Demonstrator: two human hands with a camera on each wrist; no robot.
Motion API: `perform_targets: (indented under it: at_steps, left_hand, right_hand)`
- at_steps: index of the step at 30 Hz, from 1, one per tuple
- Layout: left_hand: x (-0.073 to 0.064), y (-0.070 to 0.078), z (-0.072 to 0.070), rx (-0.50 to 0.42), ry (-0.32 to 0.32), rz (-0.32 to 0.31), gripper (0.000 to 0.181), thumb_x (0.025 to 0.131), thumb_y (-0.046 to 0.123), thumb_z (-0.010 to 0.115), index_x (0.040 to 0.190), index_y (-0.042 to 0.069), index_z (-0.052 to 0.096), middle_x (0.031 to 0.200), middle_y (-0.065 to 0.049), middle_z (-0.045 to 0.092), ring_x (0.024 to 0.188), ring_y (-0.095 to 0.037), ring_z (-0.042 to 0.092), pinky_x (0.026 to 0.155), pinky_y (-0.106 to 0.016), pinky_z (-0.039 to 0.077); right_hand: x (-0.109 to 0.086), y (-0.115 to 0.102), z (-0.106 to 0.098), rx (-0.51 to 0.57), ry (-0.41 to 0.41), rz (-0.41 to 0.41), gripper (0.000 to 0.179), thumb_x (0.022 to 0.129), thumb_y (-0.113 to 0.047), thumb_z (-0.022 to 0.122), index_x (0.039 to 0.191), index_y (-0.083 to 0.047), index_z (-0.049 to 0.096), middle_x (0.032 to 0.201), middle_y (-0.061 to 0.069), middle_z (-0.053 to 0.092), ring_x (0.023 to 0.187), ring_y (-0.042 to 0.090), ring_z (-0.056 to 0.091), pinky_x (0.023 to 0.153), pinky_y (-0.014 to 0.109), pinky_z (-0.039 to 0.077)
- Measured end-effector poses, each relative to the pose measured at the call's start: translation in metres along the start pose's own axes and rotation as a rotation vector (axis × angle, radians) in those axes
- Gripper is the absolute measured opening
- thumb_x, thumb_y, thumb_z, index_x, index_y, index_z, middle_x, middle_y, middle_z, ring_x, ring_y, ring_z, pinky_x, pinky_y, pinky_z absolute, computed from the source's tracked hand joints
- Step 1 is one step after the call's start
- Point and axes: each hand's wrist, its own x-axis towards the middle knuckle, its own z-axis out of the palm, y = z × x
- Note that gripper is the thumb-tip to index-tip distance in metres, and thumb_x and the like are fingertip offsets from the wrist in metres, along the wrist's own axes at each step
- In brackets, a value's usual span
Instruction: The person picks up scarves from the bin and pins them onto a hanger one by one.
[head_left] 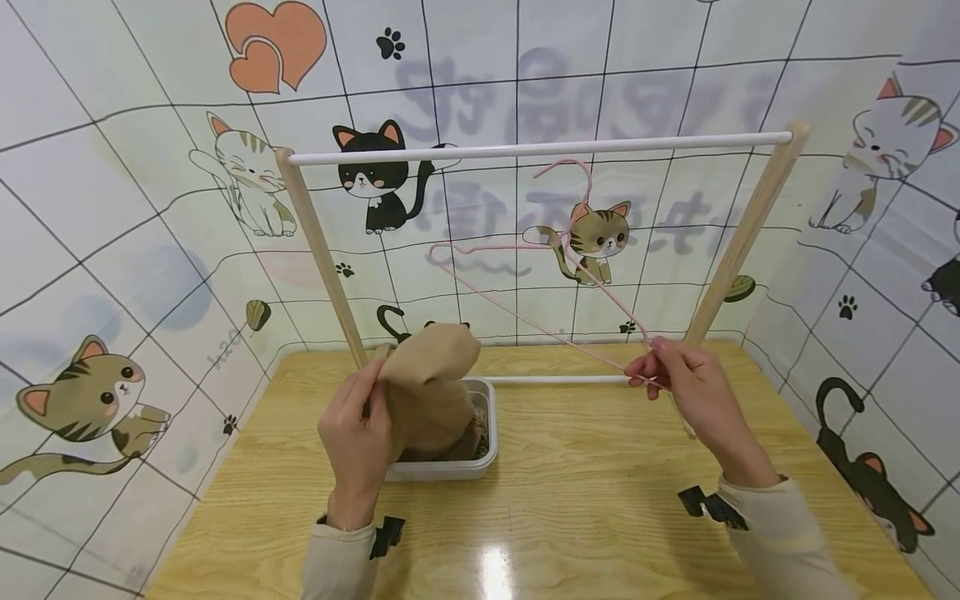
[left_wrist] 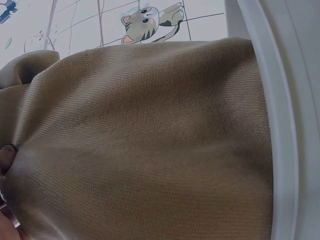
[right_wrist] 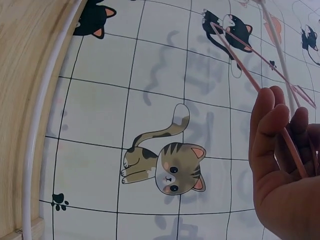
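My left hand (head_left: 356, 427) pinches a tan knit cloth (head_left: 431, 408) by its upper edge. The cloth rises out of a white plastic tub (head_left: 492, 454), its top folded over to the right and its lower part bunched inside. In the left wrist view the cloth (left_wrist: 150, 135) fills most of the frame beside the tub's pale rim (left_wrist: 287, 125). A pink wire hanger (head_left: 567, 243) is held up by one lower corner in my right hand (head_left: 693, 392). Its hook points up, below the rack's top bar. Thumb and fingers close round the wire (right_wrist: 240, 64) in the right wrist view.
Behind both hands stands a rack with wooden side posts (head_left: 738, 242) and a white top bar (head_left: 480, 152). A lower white bar (head_left: 555, 380) runs close above the wooden table (head_left: 585, 492). A tiled-pattern backdrop with cartoon cats (head_left: 375, 175) surrounds the table on three sides.
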Motion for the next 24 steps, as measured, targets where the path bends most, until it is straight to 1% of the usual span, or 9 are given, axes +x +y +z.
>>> perform_targets:
  at_steps: [3,7,12,15,20,24]
  left_hand:
    - [0.001,0.002,-0.001,-0.006,0.006,-0.003,0.022,0.094,-0.007,0.067,0.11,0.005,0.077,0.096,-0.013,0.076,0.084,-0.028,0.073,0.075,-0.032,0.054]
    - [0.002,0.003,-0.002,-0.009,0.01,0.002,0.022,0.094,-0.007,0.067,0.109,0.004,0.077,0.095,-0.014,0.076,0.083,-0.028,0.073,0.076,-0.029,0.054]
    - [0.003,0.004,-0.003,-0.036,0.024,0.005,0.022,0.093,-0.009,0.066,0.109,0.003,0.077,0.095,-0.014,0.076,0.083,-0.028,0.072,0.082,-0.016,0.051]
    - [0.003,0.005,-0.003,-0.052,0.029,0.005,0.023,0.093,-0.009,0.065,0.109,0.002,0.077,0.096,-0.015,0.076,0.084,-0.028,0.072,0.087,-0.011,0.048]
    - [0.003,0.006,-0.004,-0.061,0.042,0.021,0.024,0.092,-0.012,0.065,0.109,0.001,0.077,0.096,-0.015,0.075,0.086,-0.03,0.071,0.09,-0.01,0.047]
    - [0.004,0.01,-0.001,-0.063,0.082,0.062,0.026,0.09,-0.014,0.065,0.107,0.002,0.078,0.097,-0.014,0.075,0.088,-0.031,0.071,0.092,-0.014,0.049]
  right_hand:
    - [-0.001,0.003,0.007,-0.025,-0.012,0.01,0.051,0.111,-0.033,0.042,0.089,0.011,0.054,0.091,0.005,0.075,0.082,0.017,0.073,0.059,0.029,0.055]
    - [-0.002,0.009,0.016,-0.068,-0.032,0.004,0.053,0.112,-0.034,0.04,0.088,0.011,0.057,0.093,0.008,0.075,0.082,0.017,0.072,0.06,0.031,0.057]
    - [-0.004,0.014,0.028,-0.059,-0.063,0.004,0.053,0.112,-0.034,0.039,0.088,0.01,0.058,0.093,0.01,0.074,0.083,0.017,0.071,0.061,0.032,0.057]
    - [-0.005,0.016,0.035,-0.043,-0.075,0.009,0.052,0.112,-0.032,0.04,0.087,0.009,0.058,0.092,0.01,0.074,0.082,0.016,0.071,0.06,0.03,0.057]
    - [-0.007,0.02,0.045,-0.037,-0.098,0.012,0.05,0.112,-0.032,0.041,0.085,0.008,0.057,0.091,0.011,0.073,0.081,0.017,0.07,0.06,0.03,0.057]
    - [-0.008,0.02,0.054,-0.031,-0.105,0.012,0.049,0.111,-0.031,0.043,0.085,0.007,0.057,0.093,0.014,0.073,0.081,0.018,0.071,0.06,0.031,0.057]
